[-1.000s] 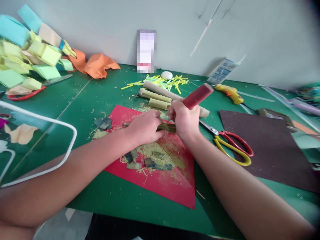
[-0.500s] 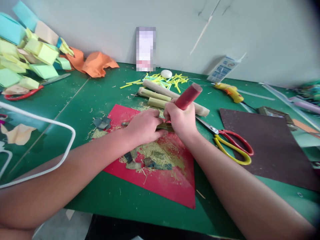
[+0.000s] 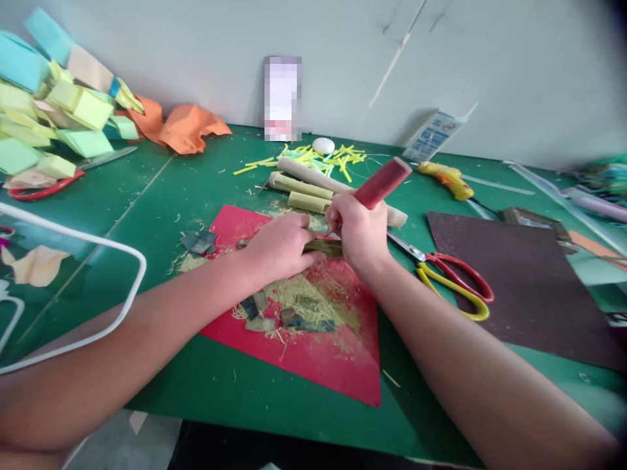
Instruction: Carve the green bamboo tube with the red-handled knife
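My left hand (image 3: 279, 247) is closed over a thin olive-green bamboo strip (image 3: 324, 247) and presses it down on a red paper sheet (image 3: 313, 356). My right hand (image 3: 359, 230) is wrapped round the red handle (image 3: 382, 183) of a tool, and the handle points up and to the right. The tool's working end is hidden between my hands, at the strip. Pale shavings and small dark bark chips (image 3: 294, 312) lie heaped on the red sheet just below my hands.
Red-and-yellow scissors (image 3: 448, 282) and a dark brown sheet (image 3: 529, 281) lie to the right. Bamboo pieces (image 3: 300, 187), yellow strips, a white egg-shaped thing (image 3: 323, 145) and a yellow glue gun (image 3: 447, 179) sit behind. Coloured paper boxes (image 3: 53, 111) pile at the left. A white wire frame (image 3: 102, 287) lies front left.
The red handle dipped to a lower tilt half a second ago and has risen back up and right. My left hand stays on the strip.
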Demonstrator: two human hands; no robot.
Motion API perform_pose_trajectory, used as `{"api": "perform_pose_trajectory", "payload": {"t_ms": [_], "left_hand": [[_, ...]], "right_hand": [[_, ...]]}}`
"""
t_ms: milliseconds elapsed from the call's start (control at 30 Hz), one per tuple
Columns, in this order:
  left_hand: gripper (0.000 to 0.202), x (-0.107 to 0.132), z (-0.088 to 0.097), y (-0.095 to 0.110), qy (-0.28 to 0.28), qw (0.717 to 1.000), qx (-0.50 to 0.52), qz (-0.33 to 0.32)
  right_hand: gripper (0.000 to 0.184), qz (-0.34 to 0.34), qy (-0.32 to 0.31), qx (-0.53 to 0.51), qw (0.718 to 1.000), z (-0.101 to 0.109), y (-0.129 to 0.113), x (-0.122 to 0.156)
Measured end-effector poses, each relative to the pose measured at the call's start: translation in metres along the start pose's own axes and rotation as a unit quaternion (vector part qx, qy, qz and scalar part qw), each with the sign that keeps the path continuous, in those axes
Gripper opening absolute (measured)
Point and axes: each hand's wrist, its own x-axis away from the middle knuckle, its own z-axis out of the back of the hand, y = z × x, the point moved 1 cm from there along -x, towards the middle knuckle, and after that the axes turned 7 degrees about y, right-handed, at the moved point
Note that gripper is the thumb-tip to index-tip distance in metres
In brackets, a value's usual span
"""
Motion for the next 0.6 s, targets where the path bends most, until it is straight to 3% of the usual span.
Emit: {"api": "perform_pose_trajectory", "payload": {"t_ms": [600], "left_hand": [[0.028,0.0004,-0.0003,-0.0027,0.011,1.000,0.021,-0.015]], "right_hand": [[0.035,0.017,-0.017,0.069,0.997,-0.0063,-0.0003,0.0023]]}}
